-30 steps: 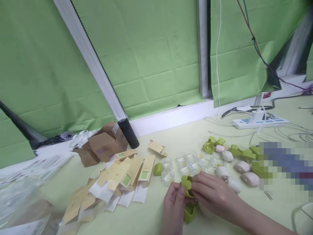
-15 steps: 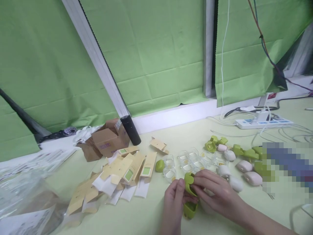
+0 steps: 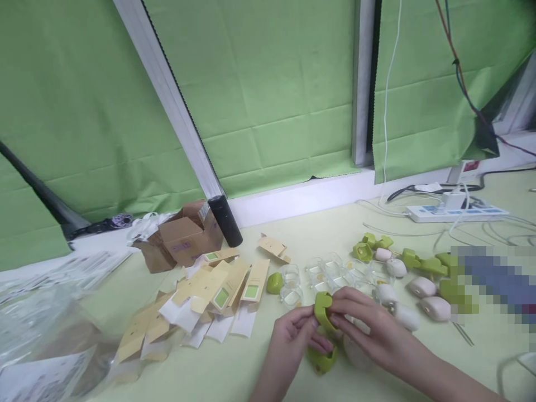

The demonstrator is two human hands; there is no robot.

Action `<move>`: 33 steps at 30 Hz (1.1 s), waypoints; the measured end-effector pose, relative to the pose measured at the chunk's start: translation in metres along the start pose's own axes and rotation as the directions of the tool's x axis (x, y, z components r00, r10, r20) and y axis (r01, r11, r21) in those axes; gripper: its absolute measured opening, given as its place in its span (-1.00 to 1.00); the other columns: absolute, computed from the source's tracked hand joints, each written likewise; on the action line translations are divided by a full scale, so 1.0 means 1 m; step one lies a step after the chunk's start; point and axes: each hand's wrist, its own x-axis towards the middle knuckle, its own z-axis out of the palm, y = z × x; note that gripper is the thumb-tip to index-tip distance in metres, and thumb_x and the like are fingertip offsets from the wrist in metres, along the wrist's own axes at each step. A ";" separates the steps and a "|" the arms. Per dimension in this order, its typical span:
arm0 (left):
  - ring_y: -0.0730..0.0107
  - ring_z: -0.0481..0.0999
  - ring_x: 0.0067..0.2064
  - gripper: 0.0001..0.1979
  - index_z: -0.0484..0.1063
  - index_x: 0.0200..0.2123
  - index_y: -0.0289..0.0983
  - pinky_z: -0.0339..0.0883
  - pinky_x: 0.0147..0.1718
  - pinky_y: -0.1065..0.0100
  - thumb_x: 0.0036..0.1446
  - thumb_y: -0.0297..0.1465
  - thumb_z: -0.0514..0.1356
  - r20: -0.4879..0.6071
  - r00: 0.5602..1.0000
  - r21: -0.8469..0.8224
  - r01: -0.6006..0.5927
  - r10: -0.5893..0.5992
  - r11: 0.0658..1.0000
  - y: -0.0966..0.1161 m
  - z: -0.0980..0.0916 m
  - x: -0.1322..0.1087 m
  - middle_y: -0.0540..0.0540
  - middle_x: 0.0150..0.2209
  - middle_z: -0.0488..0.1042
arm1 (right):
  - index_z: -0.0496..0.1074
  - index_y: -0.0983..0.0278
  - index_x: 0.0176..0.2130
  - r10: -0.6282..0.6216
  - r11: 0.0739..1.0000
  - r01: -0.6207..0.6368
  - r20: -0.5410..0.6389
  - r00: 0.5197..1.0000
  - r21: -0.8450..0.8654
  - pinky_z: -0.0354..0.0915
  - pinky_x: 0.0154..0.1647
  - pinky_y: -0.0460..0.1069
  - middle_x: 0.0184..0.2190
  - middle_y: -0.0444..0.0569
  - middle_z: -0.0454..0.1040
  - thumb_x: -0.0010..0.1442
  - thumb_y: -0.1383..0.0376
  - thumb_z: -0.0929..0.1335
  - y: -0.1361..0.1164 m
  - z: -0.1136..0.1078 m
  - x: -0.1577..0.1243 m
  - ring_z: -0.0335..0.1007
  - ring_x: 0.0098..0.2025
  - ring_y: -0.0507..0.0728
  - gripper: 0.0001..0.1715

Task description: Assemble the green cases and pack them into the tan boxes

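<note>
Both of my hands meet low in the middle of the view over a pale green table [image 3: 293, 234]. My left hand [image 3: 288, 335] and my right hand [image 3: 364, 324] pinch the same small green plastic piece [image 3: 321, 306], which stands upright between their fingertips. Under them lies a second green plastic piece [image 3: 321, 360], with my left fingers curled against it. Just beyond my hands sit several small clear plastic cups [image 3: 322, 273].
Flat yellow-and-white card sleeves [image 3: 218, 290] lie in a pile to the left, behind them a brown carton [image 3: 186, 237] and a black cylinder [image 3: 225, 220]. More green and pale pink parts [image 3: 419, 279] lie to the right. A white power strip [image 3: 456, 212] with cables is at the back right.
The view has swung a little, shifting everything rightward. My hands have lifted the green piece slightly and turned it more upright; the second green piece lies lower and flatter.
</note>
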 end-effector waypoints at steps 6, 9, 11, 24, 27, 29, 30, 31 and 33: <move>0.41 0.48 -0.42 -0.71 0.39 -0.44 -0.32 0.35 -0.35 0.40 0.09 -0.19 0.17 0.020 0.997 0.231 -0.078 0.075 0.970 -0.008 -0.006 -0.005 -0.05 -0.49 0.48 | 0.39 0.24 -0.32 0.071 0.994 -0.075 0.045 0.996 0.085 0.29 -0.25 -0.02 -0.33 -0.05 0.39 0.28 0.36 0.20 0.004 -0.001 0.002 0.34 -0.26 0.09 -0.79; 0.39 0.47 -0.36 -0.79 0.36 -0.42 -0.31 0.33 -0.30 0.38 0.14 -0.28 0.12 0.059 0.995 0.288 -0.088 0.074 0.954 -0.010 -0.005 -0.006 -0.06 -0.45 0.46 | 0.39 0.26 -0.38 0.088 0.992 -0.095 0.083 0.993 0.085 0.30 -0.26 0.00 -0.36 -0.03 0.39 0.26 0.38 0.19 0.003 0.000 0.002 0.35 -0.27 0.10 -0.74; 0.40 0.44 -0.37 -0.85 0.33 -0.41 -0.30 0.31 -0.30 0.38 0.11 -0.33 0.13 0.051 0.995 0.271 -0.096 0.085 0.958 -0.010 -0.004 -0.005 -0.04 -0.45 0.43 | 0.40 0.25 -0.39 0.110 0.986 -0.116 0.059 0.992 0.120 0.31 -0.26 0.01 -0.38 -0.04 0.42 0.25 0.35 0.20 0.002 0.001 0.001 0.36 -0.29 0.11 -0.76; 0.44 0.20 -0.46 -0.88 0.17 -0.58 -0.23 0.08 -0.44 0.43 -0.26 -0.55 0.04 -0.082 0.981 0.412 -0.129 0.177 0.902 0.001 0.001 -0.007 0.09 -0.57 0.18 | 0.34 0.12 -0.07 0.169 0.967 -0.158 -0.038 0.985 0.201 0.39 -0.18 0.04 -0.18 -0.08 0.49 0.01 0.33 0.42 -0.006 0.015 -0.010 0.42 -0.14 0.17 -0.56; 0.43 0.21 -0.46 -0.89 0.16 -0.58 -0.22 0.09 -0.44 0.42 -0.28 -0.52 0.02 -0.075 0.976 0.415 -0.157 0.206 0.896 0.004 -0.005 -0.005 0.08 -0.57 0.18 | 0.32 0.12 -0.03 0.120 0.980 -0.111 -0.042 0.992 0.163 0.40 -0.16 0.04 -0.17 -0.07 0.48 0.02 0.31 0.42 -0.007 0.012 -0.009 0.42 -0.13 0.17 -0.51; 0.41 0.25 -0.43 -0.90 0.13 -0.57 -0.21 0.12 -0.42 0.42 -0.27 -0.49 0.01 -0.062 0.973 0.380 -0.182 0.221 0.907 0.009 -0.016 -0.003 0.06 -0.54 0.22 | 0.29 0.12 0.04 0.090 0.988 -0.087 -0.022 0.996 0.129 0.39 -0.11 0.06 -0.13 -0.04 0.47 0.12 0.26 0.38 0.000 -0.001 -0.006 0.42 -0.11 0.15 -0.52; 0.40 0.27 -0.41 -0.90 0.11 -0.57 -0.20 0.13 -0.41 0.41 -0.26 -0.47 0.01 -0.063 0.974 0.379 -0.180 0.219 0.908 0.012 -0.024 -0.003 0.04 -0.51 0.25 | 0.31 0.13 0.05 0.074 0.994 -0.072 -0.023 0.997 0.083 0.38 -0.08 0.09 -0.11 -0.02 0.47 0.17 0.24 0.34 0.006 -0.010 -0.003 0.41 -0.09 0.15 -0.58; 0.38 0.28 -0.40 -0.91 0.10 -0.57 -0.20 0.14 -0.40 0.41 -0.24 -0.46 0.01 -0.069 0.976 0.399 -0.162 0.205 0.903 0.015 -0.033 -0.003 0.03 -0.49 0.26 | 0.36 0.15 0.02 0.060 0.998 -0.059 -0.034 0.998 0.012 0.36 -0.06 0.12 -0.10 0.00 0.46 0.22 0.23 0.30 0.015 -0.021 0.001 0.40 -0.07 0.16 -0.65; 0.36 0.28 -0.39 -0.95 0.12 -0.55 -0.20 0.15 -0.38 0.38 -0.18 -0.44 0.01 -0.094 0.984 0.497 -0.083 0.148 0.864 0.020 -0.050 -0.007 0.02 -0.48 0.27 | 0.51 0.19 -0.20 0.025 0.975 -0.037 -0.054 0.998 -0.220 0.32 -0.05 0.22 -0.07 0.05 0.44 0.22 0.23 0.29 0.038 -0.044 0.008 0.37 -0.03 0.24 -0.78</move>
